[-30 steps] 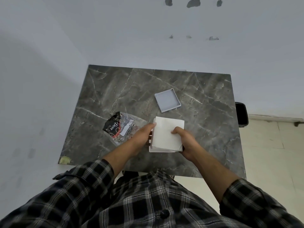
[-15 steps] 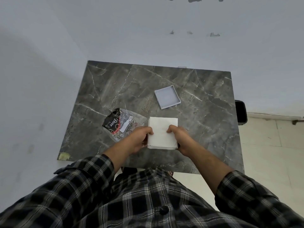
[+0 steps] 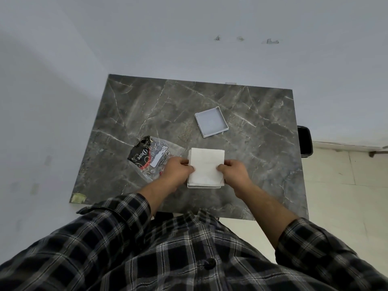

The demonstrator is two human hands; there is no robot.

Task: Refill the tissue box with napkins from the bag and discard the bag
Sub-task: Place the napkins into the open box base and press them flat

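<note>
napkins pinched at both edges by left hand and right hand, squaring stack into tissue box | lid parked clear beyond; bag left aside, likely for discarding

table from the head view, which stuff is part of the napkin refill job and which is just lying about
Part of the job:
napkins, held by both hands
tissue box under them
box lid
empty bag

Just lying about:
tape scrap on the table corner
black bin, though it may take the bag

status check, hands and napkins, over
Left hand and right hand both gripping napkins, pressing them into box. Lid off. Bag on table, nothing blocking.
</note>
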